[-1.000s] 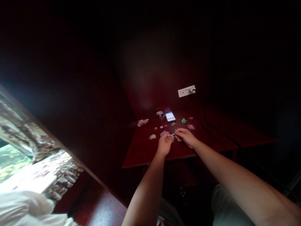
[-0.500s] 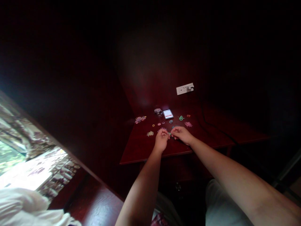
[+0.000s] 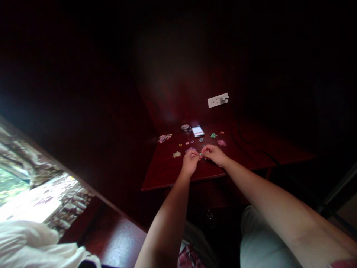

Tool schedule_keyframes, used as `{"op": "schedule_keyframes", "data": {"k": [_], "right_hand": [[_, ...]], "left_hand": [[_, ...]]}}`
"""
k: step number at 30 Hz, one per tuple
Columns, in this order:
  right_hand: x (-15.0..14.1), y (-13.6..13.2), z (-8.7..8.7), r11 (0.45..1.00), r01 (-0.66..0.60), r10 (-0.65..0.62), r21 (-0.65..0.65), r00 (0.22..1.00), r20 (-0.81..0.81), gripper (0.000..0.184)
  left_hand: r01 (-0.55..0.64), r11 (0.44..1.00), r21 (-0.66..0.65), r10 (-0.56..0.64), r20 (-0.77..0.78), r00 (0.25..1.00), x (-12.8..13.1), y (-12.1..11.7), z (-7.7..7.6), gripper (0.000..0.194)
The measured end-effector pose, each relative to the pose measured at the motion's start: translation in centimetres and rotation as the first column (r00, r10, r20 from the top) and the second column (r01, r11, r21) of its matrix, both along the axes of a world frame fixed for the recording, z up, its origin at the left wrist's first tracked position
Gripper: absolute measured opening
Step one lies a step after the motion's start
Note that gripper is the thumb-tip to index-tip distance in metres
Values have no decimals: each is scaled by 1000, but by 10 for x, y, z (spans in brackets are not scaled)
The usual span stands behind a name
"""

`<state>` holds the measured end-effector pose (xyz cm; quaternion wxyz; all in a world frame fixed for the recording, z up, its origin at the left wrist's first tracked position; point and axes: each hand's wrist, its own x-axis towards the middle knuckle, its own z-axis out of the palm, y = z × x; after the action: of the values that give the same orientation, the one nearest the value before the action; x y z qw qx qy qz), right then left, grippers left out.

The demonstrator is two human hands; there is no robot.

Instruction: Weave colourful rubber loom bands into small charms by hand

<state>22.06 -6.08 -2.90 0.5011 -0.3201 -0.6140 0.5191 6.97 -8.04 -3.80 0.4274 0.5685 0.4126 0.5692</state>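
Note:
My left hand [image 3: 190, 163] and my right hand [image 3: 215, 155] meet over the front of the dark red table, fingertips pinched. Between them is a small light-green elastic band [image 3: 200, 154], mostly covered by the fingers. Close by lie a cream pile of bands [image 3: 176, 154] and a purple pile [image 3: 190, 149], the latter partly behind my left hand. Farther back are single rings: yellow [image 3: 180, 144], pink [image 3: 187, 143], purple [image 3: 192, 141], and a blue-grey bunch [image 3: 201, 140]. Green bands [image 3: 213, 136], pink bands [image 3: 222, 143] and an orange one [image 3: 222, 132] lie to the right.
A mixed heap of bands [image 3: 165, 138] lies at the table's left edge. Toward the back wall stand a clear jar [image 3: 186, 128] and a phone [image 3: 198, 131] with a lit screen. A socket strip [image 3: 218, 100] holds a plug; a dark cable [image 3: 258, 153] crosses the right side.
The whole view has shifted slightly, so the table sits a little higher. My hands have drawn closer together around the green band, which shows less now.

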Motion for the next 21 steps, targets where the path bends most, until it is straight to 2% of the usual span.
{"op": "schedule_keyframes", "data": {"k": [8, 18, 21], "right_hand": [[0, 0, 0, 1000, 20, -20, 6, 1000, 1, 19], [-2, 1, -1, 1000, 14, -14, 4, 1000, 0, 16], [-2, 1, -2, 1000, 28, -28, 6, 1000, -1, 15]], "left_hand": [[13, 1000, 5, -13, -4, 1000, -1, -1, 1, 10], [-13, 1000, -13, 12, -48, 999, 1, -4, 5, 12], [-52, 999, -6, 51, -72, 996, 2, -5, 5, 16]]}}
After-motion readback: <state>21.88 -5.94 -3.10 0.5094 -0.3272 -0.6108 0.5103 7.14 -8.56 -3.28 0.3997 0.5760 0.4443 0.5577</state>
